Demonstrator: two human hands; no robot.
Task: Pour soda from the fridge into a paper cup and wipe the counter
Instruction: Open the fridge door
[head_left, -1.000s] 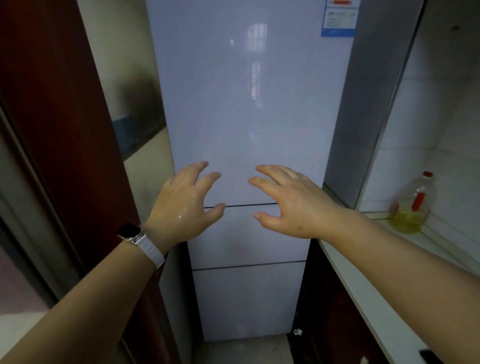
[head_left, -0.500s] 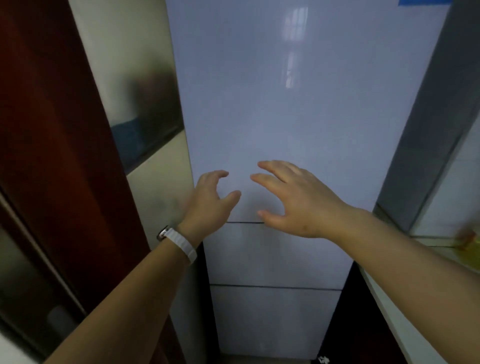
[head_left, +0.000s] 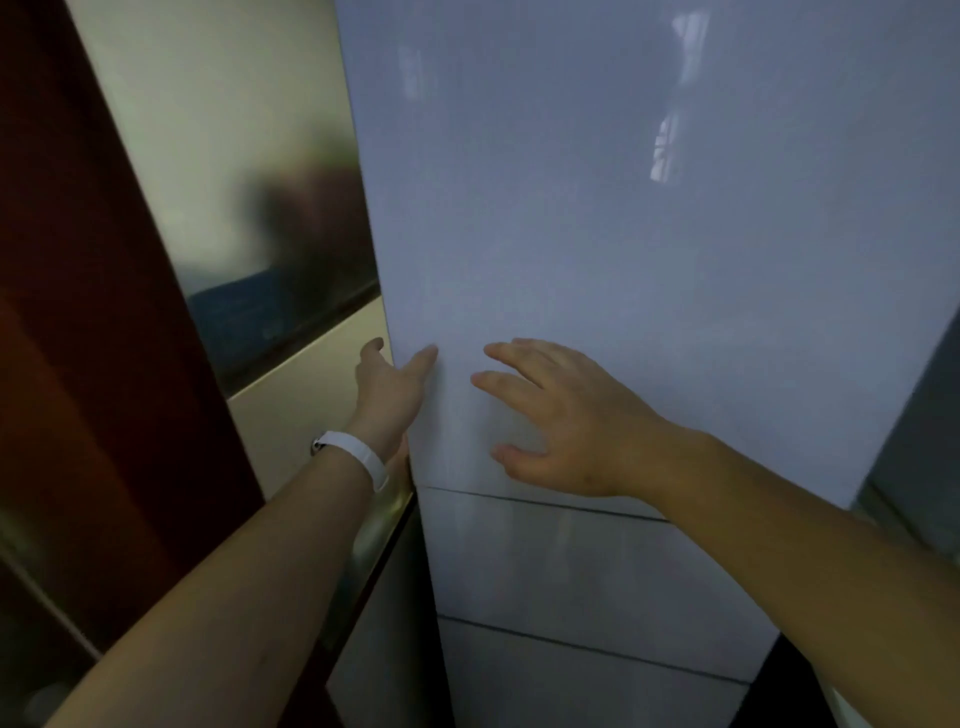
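Note:
The white fridge fills the view, and its tall upper door is closed. My left hand, with a white watch band at the wrist, clasps the door's left edge near its bottom: the thumb lies on the front and the fingers reach round the side. My right hand is spread with straight fingers close to the door's front, just above the seam to the middle drawer. No soda, paper cup or cloth is in view.
A glossy cream wall panel stands close to the fridge's left side, with a dark red-brown door further left. A dark cabinet sits at the lower right. The gap beside the fridge is narrow.
I have come closer to the fridge. My left hand moved from in front of the door to its left edge and took hold of it. My right hand stayed spread near the front.

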